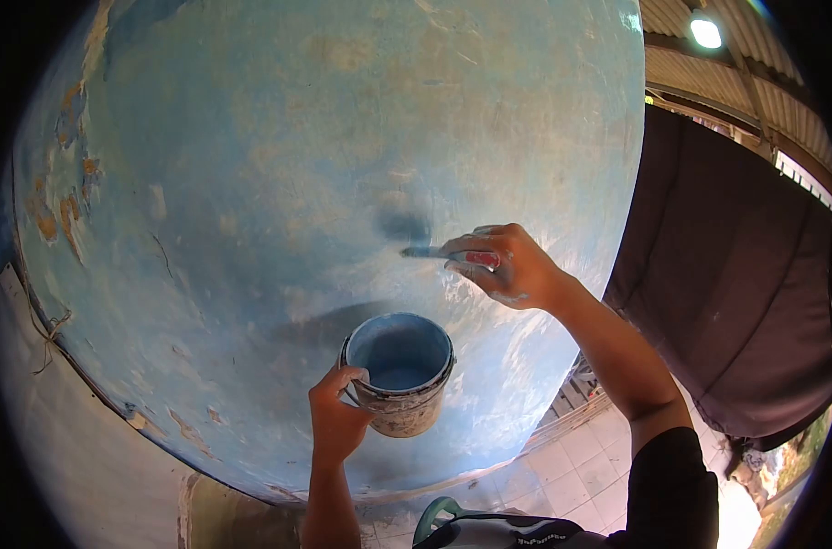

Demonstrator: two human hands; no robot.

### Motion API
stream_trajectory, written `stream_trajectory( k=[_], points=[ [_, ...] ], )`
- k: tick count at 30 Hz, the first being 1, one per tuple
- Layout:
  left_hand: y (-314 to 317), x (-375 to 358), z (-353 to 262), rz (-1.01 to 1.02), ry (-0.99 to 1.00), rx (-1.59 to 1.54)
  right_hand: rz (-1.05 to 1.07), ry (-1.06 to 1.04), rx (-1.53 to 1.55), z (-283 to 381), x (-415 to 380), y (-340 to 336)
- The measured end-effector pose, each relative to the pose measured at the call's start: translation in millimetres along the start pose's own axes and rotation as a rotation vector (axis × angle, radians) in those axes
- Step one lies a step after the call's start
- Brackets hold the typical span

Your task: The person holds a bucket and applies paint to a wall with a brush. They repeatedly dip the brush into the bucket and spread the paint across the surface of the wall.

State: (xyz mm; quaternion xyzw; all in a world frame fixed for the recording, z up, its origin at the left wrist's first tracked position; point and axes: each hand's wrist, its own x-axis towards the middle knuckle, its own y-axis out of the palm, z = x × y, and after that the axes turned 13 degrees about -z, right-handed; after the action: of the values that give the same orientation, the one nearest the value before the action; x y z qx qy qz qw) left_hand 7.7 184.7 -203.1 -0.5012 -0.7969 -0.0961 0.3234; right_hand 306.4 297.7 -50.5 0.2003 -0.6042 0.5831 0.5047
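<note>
My left hand [336, 409] is closed on the near left side of a small paint bucket [403, 416], its thumb hooked over the rim. The bucket is smeared outside, and light blue paint [402, 378] lies inside it. Higher up and to the right, my right hand [500, 265] grips a paintbrush [425, 252] with a red part showing between the fingers. The brush points left, its dark tip close to the wall, with a shadow just above it. Blue-green patches and pale streaks cover the curved-looking wall [279, 174]. Paint marks dot my right fingers.
Paint has peeled to brown at the wall's left edge [71, 215]. A dark cloth [718, 284] hangs on the right, under a corrugated roof [677, 69] with a lit lamp [705, 33]. Below are floor tiles [562, 471] and a green curved handle [432, 517].
</note>
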Motion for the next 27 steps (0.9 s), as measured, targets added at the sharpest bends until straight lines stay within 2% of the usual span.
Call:
stream_trajectory(
  k=[3, 5, 7, 10, 13, 15, 17, 20, 22, 23, 25, 26, 27],
  points=[
    [-7, -4, 5, -0.002, 0.027, 0.014, 0.236, 0.072, -0.119, -11, -15, 23],
    [-10, -4, 3, -0.004, 0.04, 0.013, 0.154, 0.03, -0.122, -25, -11, 25],
    [-11, -5, 2, -0.012, 0.033, 0.016, -0.059, -0.025, -0.059, -28, 10, 12],
    [-15, -6, 1, -0.006, 0.012, 0.017, -0.176, -0.015, -0.111, -21, 29, -7],
    [-18, -11, 8, -0.012, -0.022, -0.005, -0.366, -0.548, -0.493, -27, 15, 5],
    [-21, -16, 13, -0.032, -0.053, -0.023, -0.276, -0.58, -0.632, -39, -19, 29],
    [-27, -21, 14, -0.087, -0.095, -0.013, -0.161, -0.619, -0.624, -47, -58, 51],
    [-39, -25, 18, -0.08, -0.07, 0.024, 0.07, -0.527, -0.514, -42, -117, 87],
    [-42, -26, 14, -0.079, -0.067, 0.044, 0.181, -0.452, -0.366, -34, -128, 99],
    [-44, -25, 12, -0.083, -0.06, 0.065, 0.177, -0.45, -0.366, -37, -127, 100],
    [-45, -24, 12, -0.076, -0.041, 0.075, 0.298, -0.281, -0.264, -33, -101, 89],
    [-45, -25, 11, -0.072, -0.025, 0.08, 0.246, -0.291, -0.262, -32, -82, 78],
    [-44, -26, 10, -0.069, -0.022, 0.084, 0.228, -0.186, -0.303, -28, -62, 65]
  ],
)
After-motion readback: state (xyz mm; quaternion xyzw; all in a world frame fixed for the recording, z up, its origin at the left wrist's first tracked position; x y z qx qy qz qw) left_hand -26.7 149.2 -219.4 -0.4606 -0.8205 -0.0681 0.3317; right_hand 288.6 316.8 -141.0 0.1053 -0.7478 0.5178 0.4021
